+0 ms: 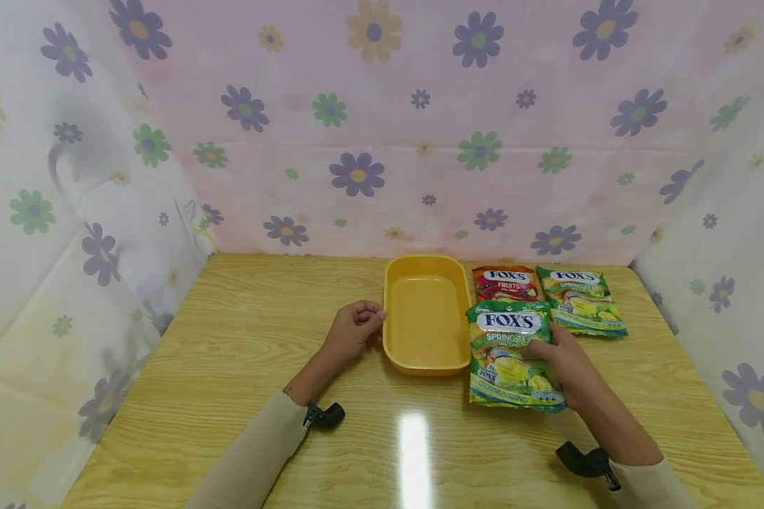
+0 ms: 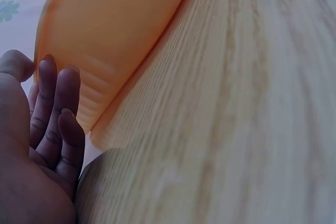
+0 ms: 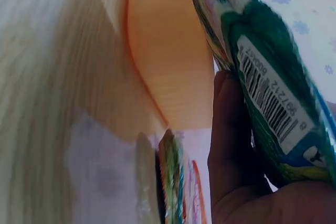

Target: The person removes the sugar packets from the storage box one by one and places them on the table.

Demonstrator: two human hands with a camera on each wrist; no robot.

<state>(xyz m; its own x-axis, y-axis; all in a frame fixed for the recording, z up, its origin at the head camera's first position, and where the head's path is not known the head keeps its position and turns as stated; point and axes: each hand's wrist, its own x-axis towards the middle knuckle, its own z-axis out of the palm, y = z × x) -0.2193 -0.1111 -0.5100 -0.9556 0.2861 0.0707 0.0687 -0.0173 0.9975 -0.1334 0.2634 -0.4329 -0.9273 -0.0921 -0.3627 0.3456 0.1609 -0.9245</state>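
Note:
A yellow plastic tray [image 1: 426, 367] sits on the table, just right of my left hand [image 1: 356, 325]. That hand's thumb and forefinger pinch the tray's left rim; the other fingers curl loosely beside its outer wall [image 2: 126, 19]. My right hand [image 1: 563, 364] grips a green Fox's Spring Tea candy bag [image 1: 506, 360] at its right edge, thumb on the front. The bag is raised, its front facing up, overlapping the tray's right side in the head view. Its barcode side [image 3: 273, 98] shows in the right wrist view.
Behind the held bag lie a red Fox's Fruits candy bag [image 1: 506, 279], partly covered in the head view, and another green Spring Tea bag [image 1: 582, 300]. The wooden table [image 1: 248, 318] ends at a flowered cloth backdrop [image 1: 356, 106], with cloth on both sides too.

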